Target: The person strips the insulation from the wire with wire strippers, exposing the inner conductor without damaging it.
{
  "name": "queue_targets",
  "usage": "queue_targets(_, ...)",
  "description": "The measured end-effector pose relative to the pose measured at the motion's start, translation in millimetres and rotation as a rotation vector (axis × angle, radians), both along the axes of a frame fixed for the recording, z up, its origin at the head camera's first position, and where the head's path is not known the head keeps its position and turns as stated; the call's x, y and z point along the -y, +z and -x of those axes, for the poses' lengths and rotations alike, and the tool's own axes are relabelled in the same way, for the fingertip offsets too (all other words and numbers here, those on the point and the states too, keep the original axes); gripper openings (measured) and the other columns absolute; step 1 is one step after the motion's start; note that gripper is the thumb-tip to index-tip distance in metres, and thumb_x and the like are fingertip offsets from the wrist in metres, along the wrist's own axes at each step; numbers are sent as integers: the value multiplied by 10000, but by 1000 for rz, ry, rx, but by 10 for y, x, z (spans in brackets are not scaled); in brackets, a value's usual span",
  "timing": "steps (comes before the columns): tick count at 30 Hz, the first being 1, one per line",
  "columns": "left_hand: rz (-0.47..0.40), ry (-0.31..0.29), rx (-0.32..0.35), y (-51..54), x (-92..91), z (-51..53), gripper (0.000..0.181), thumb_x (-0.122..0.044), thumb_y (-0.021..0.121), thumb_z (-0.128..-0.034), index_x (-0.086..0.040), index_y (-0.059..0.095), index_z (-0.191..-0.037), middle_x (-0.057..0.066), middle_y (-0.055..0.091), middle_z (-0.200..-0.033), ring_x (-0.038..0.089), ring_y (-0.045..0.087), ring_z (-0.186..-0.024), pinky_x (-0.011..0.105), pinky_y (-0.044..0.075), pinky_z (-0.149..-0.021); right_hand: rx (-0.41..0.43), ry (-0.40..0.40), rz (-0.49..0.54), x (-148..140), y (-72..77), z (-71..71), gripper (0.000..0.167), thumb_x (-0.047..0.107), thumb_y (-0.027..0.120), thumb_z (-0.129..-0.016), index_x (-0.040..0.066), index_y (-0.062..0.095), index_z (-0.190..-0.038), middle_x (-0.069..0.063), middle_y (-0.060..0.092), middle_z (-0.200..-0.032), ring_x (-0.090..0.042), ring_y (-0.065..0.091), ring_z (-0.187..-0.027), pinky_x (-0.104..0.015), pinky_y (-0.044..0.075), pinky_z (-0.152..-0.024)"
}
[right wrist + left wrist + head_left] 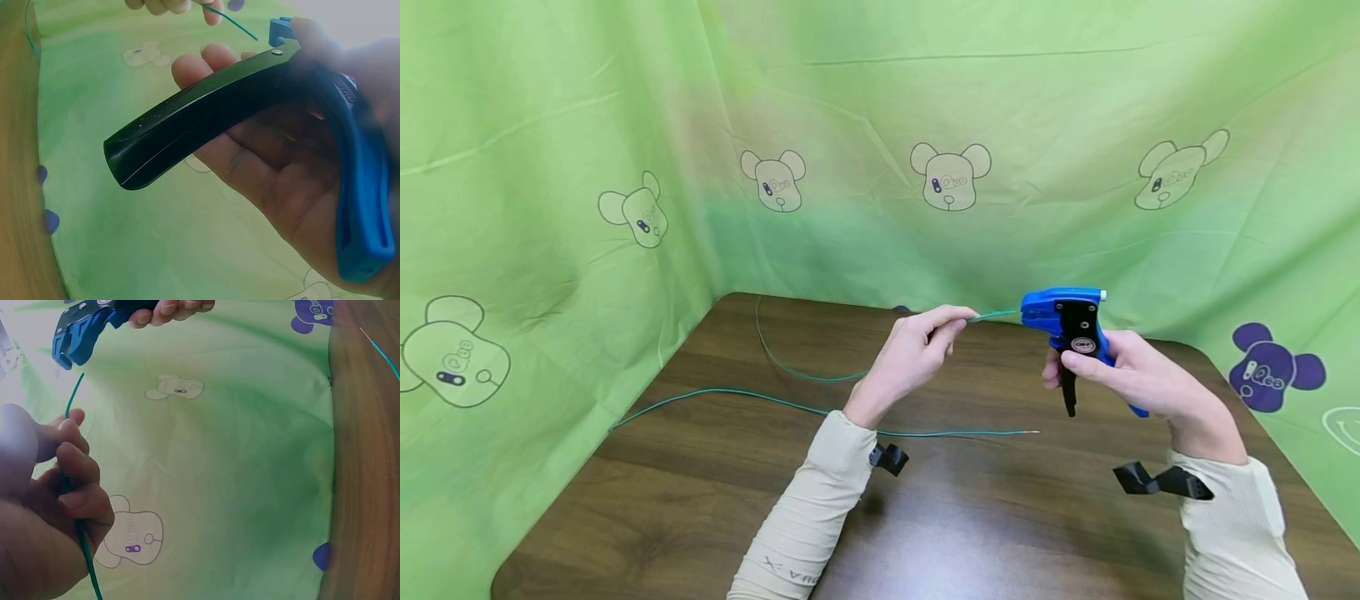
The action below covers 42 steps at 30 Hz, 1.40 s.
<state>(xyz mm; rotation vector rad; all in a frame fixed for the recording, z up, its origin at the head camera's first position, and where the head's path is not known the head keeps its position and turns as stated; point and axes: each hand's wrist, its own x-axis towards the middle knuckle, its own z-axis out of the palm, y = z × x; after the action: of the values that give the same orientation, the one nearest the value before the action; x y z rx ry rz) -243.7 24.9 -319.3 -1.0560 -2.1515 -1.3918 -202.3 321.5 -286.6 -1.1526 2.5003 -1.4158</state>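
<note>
Left hand (917, 348), centre frame, is curled around a green wire (86, 552), its end held just short of the blue-and-black wire stripper (1077, 321) gripped by the right hand (1153, 382) at right.

green cloth (865, 92) around a table (677, 483) suggests a booth.

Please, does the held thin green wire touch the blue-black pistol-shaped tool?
Apart: the left wrist view shows green fabric backdrop between wire tip and tool.
</note>
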Motion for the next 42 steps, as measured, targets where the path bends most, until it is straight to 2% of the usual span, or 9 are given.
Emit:
queue_targets(3,-15,6,-29,6,1,-5,207,-135,537,-1051,-124,710,-1163,49,622,-729,88,547,-632,221,421,-601,3,1,3,7,-5,3,201,-84,422,-1029,-75,618,-1074,-161,707,-944,-216,708,-896,-248,524,-830)
queue_targets(6,-35,0,-59,21,3,-15,199,-109,536,-1046,-109,710,-1145,25,616,-738,93,573,-666,219,422,-597,14,19,19,24,-10,15,199,-85,410,-1032,-84,605,-1075,-168,702,-945,-222,709,-896,-252,526,-833)
queue_targets(9,-54,-7,-88,40,8,-29,195,-92,537,-1042,-98,709,-1134,-22,590,-738,61,572,-684,214,431,-611,42,38,42,45,-16,28,199,-81,400,-1036,-89,594,-1075,-174,696,-950,-231,711,-901,-260,529,-836)
queue_targets(14,-73,-14,-113,59,22,-43,191,-83,536,-1041,-89,709,-1123,-31,567,-725,19,548,-688,214,439,-640,68,39,53,66,-31,34,202,-61,392,-1046,-86,591,-1073,-175,697,-949,-242,713,-905,-263,526,-849)
queue_targets(20,-69,-14,-125,86,37,-60,190,-85,535,-1042,-77,708,-1122,-35,564,-726,35,545,-684,206,430,-636,68,33,57,87,-35,27,214,-55,385,-1050,-88,596,-1066,-178,700,-945,-246,716,-904,-258,522,-854)
queue_targets(27,-57,-8,-131,129,80,-80,191,-77,543,-1037,-65,712,-1125,-18,575,-732,147,587,-692,208,421,-625,69,37,75,147,-31,19,204,-60,389,-1046,-80,592,-1060,-189,699,-937,-258,721,-900,-259,525,-850)
queue_targets(35,-59,1,-127,151,120,-95,186,-64,558,-1027,-55,719,-1120,-7,572,-732,43,521,-678,213,407,-602,80,42,101,246,-70,11,183,-61,410,-1039,-70,592,-1058,-183,696,-927,-270,722,-890,-264,522,-868)
queue_targets(42,-36,13,-114,160,123,-105,191,-83,553,-1034,-73,720,-1126,-3,583,-730,91,545,-667,210,410,-592,68,33,110,275,-87,17,174,-55,420,-1039,-76,590,-1069,-176,693,-937,-274,724,-882,-277,533,-857)
